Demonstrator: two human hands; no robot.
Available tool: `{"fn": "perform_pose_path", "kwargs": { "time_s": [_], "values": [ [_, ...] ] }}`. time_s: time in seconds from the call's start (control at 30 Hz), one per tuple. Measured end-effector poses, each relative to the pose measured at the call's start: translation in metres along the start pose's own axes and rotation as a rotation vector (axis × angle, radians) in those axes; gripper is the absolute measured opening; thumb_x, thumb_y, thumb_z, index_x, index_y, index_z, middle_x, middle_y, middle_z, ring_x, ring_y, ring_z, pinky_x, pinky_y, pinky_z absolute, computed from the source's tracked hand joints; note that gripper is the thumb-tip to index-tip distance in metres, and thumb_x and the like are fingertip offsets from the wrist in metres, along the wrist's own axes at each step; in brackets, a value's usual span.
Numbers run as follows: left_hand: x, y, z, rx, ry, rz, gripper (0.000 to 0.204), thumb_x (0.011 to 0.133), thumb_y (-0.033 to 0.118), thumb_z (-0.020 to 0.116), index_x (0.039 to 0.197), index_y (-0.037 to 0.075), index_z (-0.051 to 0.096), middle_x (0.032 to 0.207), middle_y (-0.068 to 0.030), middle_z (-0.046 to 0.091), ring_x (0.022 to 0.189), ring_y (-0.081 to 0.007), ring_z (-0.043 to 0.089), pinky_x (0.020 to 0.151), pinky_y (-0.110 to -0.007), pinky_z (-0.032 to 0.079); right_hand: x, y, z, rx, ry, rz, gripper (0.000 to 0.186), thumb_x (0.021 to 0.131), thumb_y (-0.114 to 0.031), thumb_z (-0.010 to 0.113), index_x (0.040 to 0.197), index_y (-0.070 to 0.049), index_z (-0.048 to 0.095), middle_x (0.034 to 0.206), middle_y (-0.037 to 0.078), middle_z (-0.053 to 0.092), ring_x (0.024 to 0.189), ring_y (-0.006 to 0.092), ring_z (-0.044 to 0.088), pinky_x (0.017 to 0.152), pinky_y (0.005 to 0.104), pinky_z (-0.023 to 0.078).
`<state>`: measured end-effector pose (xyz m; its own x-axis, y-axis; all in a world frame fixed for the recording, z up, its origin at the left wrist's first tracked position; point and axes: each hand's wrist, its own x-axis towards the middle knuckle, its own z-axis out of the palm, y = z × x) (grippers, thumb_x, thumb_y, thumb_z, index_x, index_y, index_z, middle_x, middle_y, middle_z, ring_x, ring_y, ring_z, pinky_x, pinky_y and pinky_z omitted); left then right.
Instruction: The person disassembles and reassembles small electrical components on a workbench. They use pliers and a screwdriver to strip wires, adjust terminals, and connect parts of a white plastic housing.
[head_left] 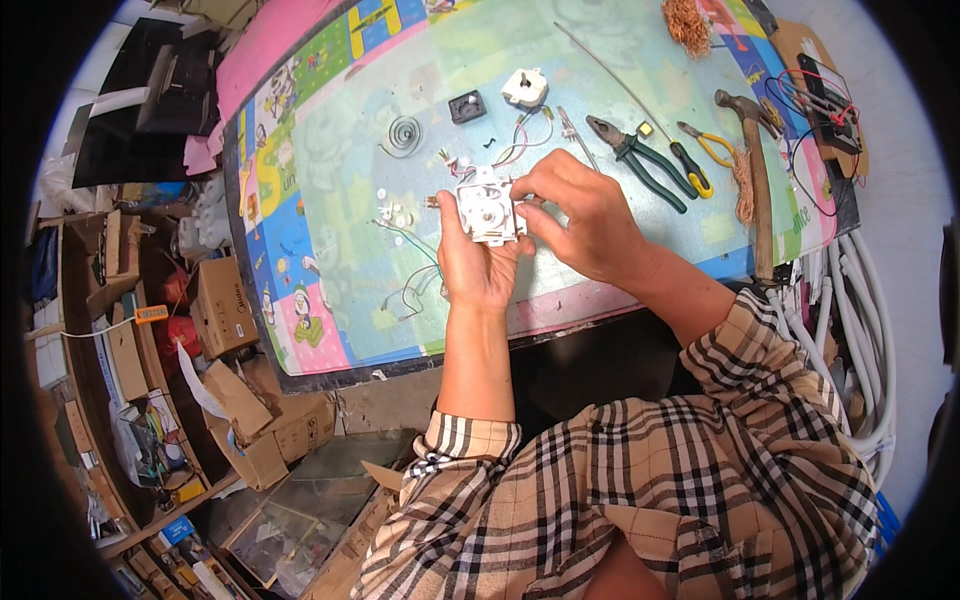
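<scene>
My left hand (478, 265) is closed round a small white plastic gear mechanism (487, 212) and holds it up over the table, its open face with round gears toward me. At the mechanism's right edge, my right hand (585, 215) has its thumb and index finger drawn together; whatever lies between the fingertips is too small to make out. Thin coloured wires (410, 240) trail out beside my left hand. Small white plastic parts (395, 213) lie to the left, below a dark coiled spring (403, 136). Beyond are a black square case (466, 107) and a white round-cornered unit with wires (525, 87).
Pliers (650, 165), a screwdriver (692, 170), yellow-handled cutters (708, 146) and a hammer (757, 190) lie to the right. A long thin rod (612, 77) crosses behind them. A multimeter (830, 105) with leads sits far right. Cardboard boxes (222, 303) stand left of the table.
</scene>
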<state>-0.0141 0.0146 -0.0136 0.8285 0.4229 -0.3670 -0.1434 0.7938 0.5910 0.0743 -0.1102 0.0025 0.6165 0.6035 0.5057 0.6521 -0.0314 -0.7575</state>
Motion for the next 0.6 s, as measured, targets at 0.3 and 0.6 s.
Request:
{"fn": "perform_pose_path", "kwargs": {
  "time_s": [0.3, 0.6],
  "values": [
    [-0.005, 0.003, 0.007, 0.081, -0.072, 0.077, 0.050, 0.100, 0.049, 0.035, 0.109, 0.004, 0.055, 0.094, -0.0115, 0.066, 0.076, -0.0225, 0.067, 0.050, -0.034, 0.055, -0.001, 0.000, -0.001, 0.022, -0.015, 0.015, 0.017, 0.074, -0.004, 0.068, 0.091, -0.006, 0.063, 0.085, 0.009, 0.058, 0.074, 0.0283, 0.062, 0.061, 0.0357, 0.050],
    [0.000, 0.024, -0.019, 0.001, -0.074, 0.040, 0.059, 0.099, 0.049, 0.038, 0.123, -0.003, 0.052, 0.099, -0.0253, 0.065, 0.079, -0.0339, 0.067, 0.063, -0.038, 0.059, -0.017, 0.048, -0.023, -0.410, -0.477, 0.397, 0.021, 0.084, -0.018, 0.062, 0.100, -0.006, 0.059, 0.102, 0.015, 0.060, 0.094, 0.0353, 0.061, 0.082, 0.0445, 0.049]
  ]
}}
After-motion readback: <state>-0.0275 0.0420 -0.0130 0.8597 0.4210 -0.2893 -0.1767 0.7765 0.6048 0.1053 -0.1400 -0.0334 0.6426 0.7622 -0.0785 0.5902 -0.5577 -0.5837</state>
